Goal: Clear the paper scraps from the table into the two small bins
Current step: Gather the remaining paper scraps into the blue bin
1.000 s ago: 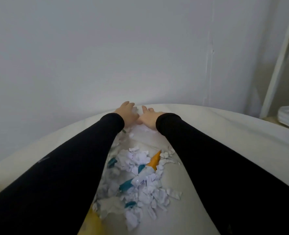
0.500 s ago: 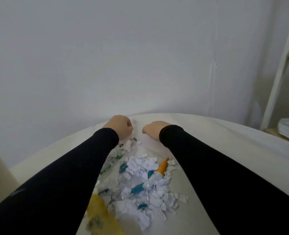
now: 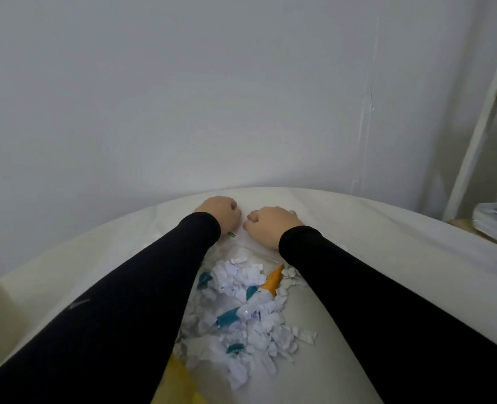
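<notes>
White table [image 3: 358,228] meets a bare wall. Left hand [image 3: 218,211] and right hand [image 3: 270,225] are fisted near its far edge; their contents can't be told. Paper scraps [image 3: 250,325] pile nearer, between the sleeves, open tabletop either side.

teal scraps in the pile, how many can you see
4: one at the pile's far left, one beside the orange piece, a long one mid-pile, one nearer the camera. More may be hidden.

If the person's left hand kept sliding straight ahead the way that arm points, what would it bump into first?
Probably nothing on the table. The closed left hand sits near the far edge of the white round table, with only a bare strip ahead. Beyond it stands the plain grey-white wall, though the gap to it is hard to judge.
</notes>
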Motion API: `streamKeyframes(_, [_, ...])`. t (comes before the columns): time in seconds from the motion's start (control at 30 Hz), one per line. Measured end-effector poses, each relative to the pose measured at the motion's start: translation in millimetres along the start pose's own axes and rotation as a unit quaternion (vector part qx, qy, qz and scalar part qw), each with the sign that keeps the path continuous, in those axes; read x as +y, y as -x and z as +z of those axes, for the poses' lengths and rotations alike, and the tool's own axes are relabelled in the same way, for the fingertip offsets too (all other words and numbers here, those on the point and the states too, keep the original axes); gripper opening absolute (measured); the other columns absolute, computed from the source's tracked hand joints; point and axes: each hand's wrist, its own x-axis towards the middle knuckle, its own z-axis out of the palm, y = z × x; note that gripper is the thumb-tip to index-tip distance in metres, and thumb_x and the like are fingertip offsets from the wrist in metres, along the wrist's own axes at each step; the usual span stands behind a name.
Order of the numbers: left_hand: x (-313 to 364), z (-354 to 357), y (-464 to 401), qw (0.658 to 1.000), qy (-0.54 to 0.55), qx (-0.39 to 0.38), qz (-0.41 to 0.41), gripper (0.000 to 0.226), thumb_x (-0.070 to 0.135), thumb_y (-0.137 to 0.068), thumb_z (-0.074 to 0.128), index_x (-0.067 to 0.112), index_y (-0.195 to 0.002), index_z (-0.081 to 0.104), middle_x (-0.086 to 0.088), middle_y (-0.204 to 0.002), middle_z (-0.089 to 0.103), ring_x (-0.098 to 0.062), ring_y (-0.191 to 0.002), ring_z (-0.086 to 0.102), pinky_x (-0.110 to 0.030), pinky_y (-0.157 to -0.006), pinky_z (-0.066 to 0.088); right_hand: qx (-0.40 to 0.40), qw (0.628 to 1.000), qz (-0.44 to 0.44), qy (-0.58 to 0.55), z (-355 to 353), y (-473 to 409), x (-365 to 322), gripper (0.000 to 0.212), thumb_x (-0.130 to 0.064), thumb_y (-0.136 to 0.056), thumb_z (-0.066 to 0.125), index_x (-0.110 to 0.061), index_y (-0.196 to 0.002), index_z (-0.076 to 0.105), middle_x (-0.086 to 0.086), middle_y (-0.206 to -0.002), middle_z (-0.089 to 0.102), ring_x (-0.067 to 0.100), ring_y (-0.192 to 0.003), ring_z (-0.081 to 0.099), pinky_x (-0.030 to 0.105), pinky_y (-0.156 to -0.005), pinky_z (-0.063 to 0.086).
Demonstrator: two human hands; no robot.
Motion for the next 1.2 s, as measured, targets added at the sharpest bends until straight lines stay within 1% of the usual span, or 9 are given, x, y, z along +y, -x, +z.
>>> streamKeyframes(0.13, [0, -16, 26, 0.999, 0.026, -0.044, -0.012, 0.033, 0.022, -0.098, 0.037, 0.008, -0.109, 0.065, -0.009, -0.095, 0.069, -0.023, -0.081, 0.059, -0.026, -0.062, 0.042, -0.049, 0.999, -0.001, -0.002, 1, 8, -8, 0.056, -0.049, -0.099, 0.022, -0.016, -0.141, 0.042, 0.005, -0.147, 0.042, 0.026, -0.133, 0.039, 0.045, -0.111, 0.023])
streamKeyframes(0.3, [2, -26, 59, 0.996, 0.020, -0.084, -0.013, 0.030, 0.026, -0.095, 0.046, 0.015, -0.112, 0.068, -0.004, -0.109, 0.069, -0.021, -0.100, 0.061, -0.026, -0.082, 0.041, -0.067, 0.996, 0.000, -0.065, 1, 32, -19, 0.046, -0.041, -0.098, 0.031, -0.016, -0.130, 0.054, 0.008, -0.131, 0.056, 0.028, -0.118, 0.052, 0.043, -0.105, 0.038])
streamKeyframes(0.43, [10, -26, 100, 0.997, 0.024, -0.077, 0.004, 0.032, 0.027, -0.094, 0.049, 0.017, -0.119, 0.065, -0.001, -0.119, 0.066, -0.019, -0.109, 0.058, -0.023, -0.085, 0.037, -0.053, 0.997, 0.004, -0.055, 6, 75, -23, 0.039, -0.035, -0.097, 0.032, -0.019, -0.122, 0.057, 0.006, -0.123, 0.059, 0.027, -0.113, 0.053, 0.043, -0.104, 0.035])
streamKeyframes(0.63, [23, -10, 166, 0.988, 0.144, 0.027, 0.045, 0.033, 0.022, -0.088, 0.048, 0.022, -0.117, 0.064, -0.002, -0.112, 0.068, -0.020, -0.099, 0.063, -0.033, -0.091, 0.051, 0.160, 0.985, -0.029, -0.050, 14, 139, -17, 0.037, -0.026, -0.093, 0.037, -0.024, -0.123, 0.058, 0.001, -0.119, 0.063, 0.023, -0.114, 0.053, 0.042, -0.098, 0.032])
streamKeyframes(0.77, [15, -22, 180, 0.975, 0.119, 0.177, 0.068, 0.028, 0.030, -0.093, 0.046, 0.025, -0.114, 0.065, 0.005, -0.121, 0.062, -0.016, -0.110, 0.055, -0.036, -0.100, 0.040, 0.256, 0.960, 0.008, -0.110, 13, 159, -4, 0.035, -0.027, -0.092, 0.045, -0.025, -0.123, 0.061, -0.005, -0.126, 0.062, 0.018, -0.117, 0.054, 0.037, -0.101, 0.036])
streamKeyframes(0.87, [-1, -32, 175, 0.975, 0.054, 0.216, -0.016, 0.033, 0.036, -0.094, 0.043, 0.026, -0.121, 0.059, 0.001, -0.133, 0.053, -0.022, -0.121, 0.045, -0.040, -0.100, 0.032, 0.285, 0.947, 0.055, -0.133, 8, 156, 7, 0.033, -0.027, -0.093, 0.046, -0.026, -0.123, 0.061, -0.005, -0.126, 0.063, 0.018, -0.117, 0.054, 0.036, -0.101, 0.037])
streamKeyframes(1.03, [-23, -24, 159, 0.961, 0.062, 0.121, -0.240, 0.059, 0.053, -0.091, 0.035, 0.023, -0.142, 0.030, -0.012, -0.147, 0.028, -0.036, -0.130, 0.028, -0.049, -0.101, 0.027, 0.225, 0.962, 0.129, -0.086, 14, 139, 19, 0.044, -0.035, -0.092, 0.045, -0.025, -0.134, 0.050, -0.002, -0.149, 0.036, 0.027, -0.136, 0.029, 0.044, -0.107, 0.029])
streamKeyframes(1.13, [-31, -16, 146, 0.956, 0.084, 0.093, -0.264, 0.065, 0.058, -0.089, 0.032, 0.023, -0.143, 0.026, -0.014, -0.147, 0.027, -0.037, -0.130, 0.027, -0.050, -0.101, 0.026, 0.178, 0.963, 0.183, -0.091, 13, 125, 21, 0.053, -0.040, -0.092, 0.042, -0.019, -0.140, 0.040, 0.007, -0.153, 0.025, 0.038, -0.136, 0.023, 0.048, -0.111, 0.024])
streamKeyframes(1.2, [-32, -14, 136, 0.963, 0.065, 0.081, -0.249, 0.067, 0.060, -0.088, 0.030, 0.024, -0.144, 0.025, -0.011, -0.146, 0.029, -0.035, -0.129, 0.031, -0.048, -0.100, 0.026, 0.166, 0.965, 0.178, -0.100, 14, 114, 20, 0.052, -0.038, -0.093, 0.040, -0.012, -0.138, 0.041, 0.012, -0.148, 0.031, 0.037, -0.131, 0.031, 0.045, -0.109, 0.025])
